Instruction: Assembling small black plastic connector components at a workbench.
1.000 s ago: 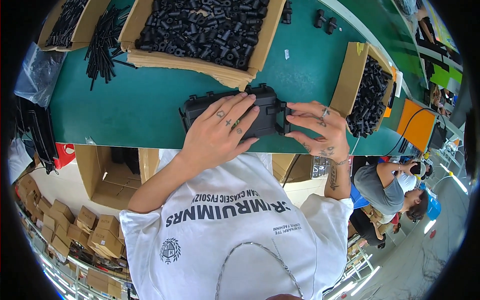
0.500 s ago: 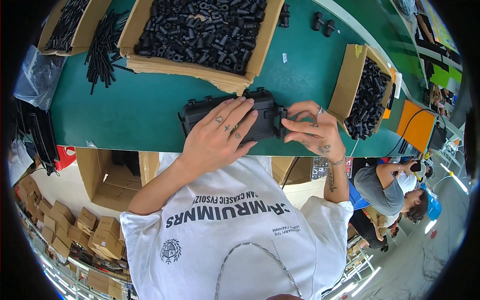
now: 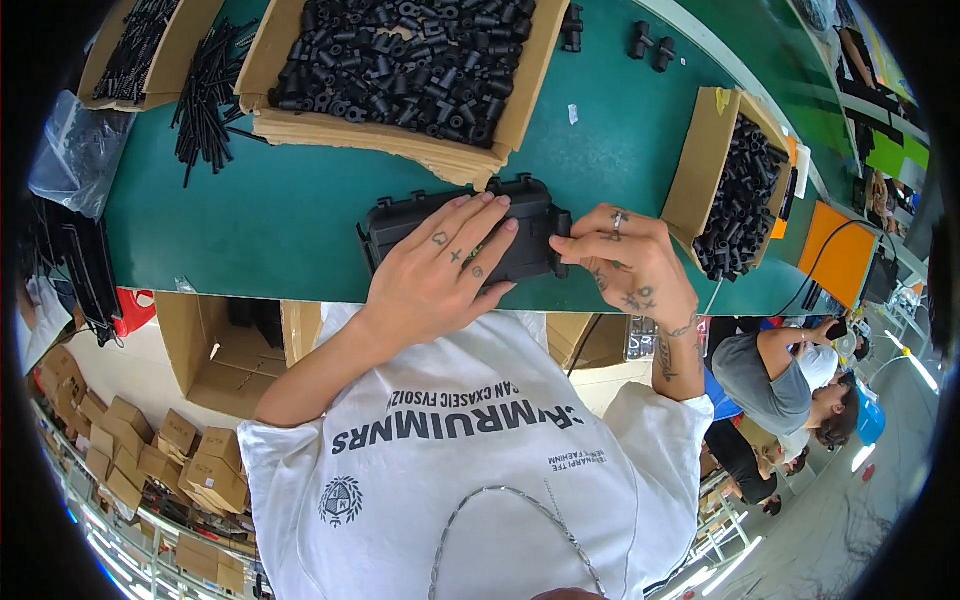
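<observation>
A black plastic case (image 3: 527, 248) lies near the table's front edge. My left hand (image 3: 440, 265) rests flat across its lid, fingers stretched out and slightly spread. At the case's right end, my right hand (image 3: 637, 268) is closed, with thumb and fingers pinching the black latch (image 3: 562, 240) there. The latch sits close against the case's end wall. The fingers of my right hand partly cover it, so I cannot tell whether it is fully fastened. Small hinge-like tabs show along the case's far edge.
Behind the case, a cardboard box (image 3: 262, 98) holds many black fittings; another box (image 3: 690, 185) of them stands right. Black rods (image 3: 205, 110) lie loose at the left on the green table (image 3: 290, 240). Several loose fittings (image 3: 652, 48) sit far right. Another person (image 3: 770, 380) is beyond.
The latch has swung in toward the case's right end, and my right hand has moved slightly left with its fingers curled tighter. My left hand has stayed in place.
</observation>
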Available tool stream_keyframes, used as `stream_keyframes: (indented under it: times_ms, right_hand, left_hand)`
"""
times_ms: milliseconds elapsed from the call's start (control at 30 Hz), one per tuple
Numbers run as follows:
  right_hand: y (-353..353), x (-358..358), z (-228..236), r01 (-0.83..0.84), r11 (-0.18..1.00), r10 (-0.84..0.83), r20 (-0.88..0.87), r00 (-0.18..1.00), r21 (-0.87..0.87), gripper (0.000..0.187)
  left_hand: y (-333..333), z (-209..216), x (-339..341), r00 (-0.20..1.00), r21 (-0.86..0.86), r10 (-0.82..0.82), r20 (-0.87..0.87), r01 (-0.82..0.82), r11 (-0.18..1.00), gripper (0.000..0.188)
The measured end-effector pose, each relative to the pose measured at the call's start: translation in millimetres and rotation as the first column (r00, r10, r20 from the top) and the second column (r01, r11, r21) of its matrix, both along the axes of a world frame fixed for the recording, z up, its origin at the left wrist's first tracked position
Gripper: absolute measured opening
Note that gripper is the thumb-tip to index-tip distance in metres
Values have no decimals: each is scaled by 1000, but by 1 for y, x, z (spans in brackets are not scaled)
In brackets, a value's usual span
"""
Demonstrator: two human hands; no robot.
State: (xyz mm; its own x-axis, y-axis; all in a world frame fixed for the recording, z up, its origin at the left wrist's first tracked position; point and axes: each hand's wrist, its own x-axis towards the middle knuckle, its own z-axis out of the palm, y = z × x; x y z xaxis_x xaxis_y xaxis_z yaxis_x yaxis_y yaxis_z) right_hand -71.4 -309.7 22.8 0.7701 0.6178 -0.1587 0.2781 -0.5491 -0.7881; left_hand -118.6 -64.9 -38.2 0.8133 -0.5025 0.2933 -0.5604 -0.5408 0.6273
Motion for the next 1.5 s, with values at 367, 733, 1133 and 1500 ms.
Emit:
stream_keyframes:
  times_ms: [367, 733, 1133, 1500]
  right_hand:
    - [-15, -6, -31, 85, 966, -58, -115, 992, 244, 40]
    - [-6, 5, -9, -37, 999, 32, 154, 988, 33, 75]
    - [-42, 43, 105, 258, 964, -248, 529, 811, 57, 67]
    - [22, 385, -11, 751, 658, -666, 505, 549, 52, 48]
  left_hand:
    - [0, 0, -2, 1000, 21, -9, 25, 8, 1000, 64]
    - [0, 12, -2, 1000, 40, -7, -13, 8, 999, 77]
    - [58, 111, -7, 827, -255, 46, 560, 119, 959, 36]
    - [91, -8, -1, 792, -191, 597, -127, -610, 769, 13]
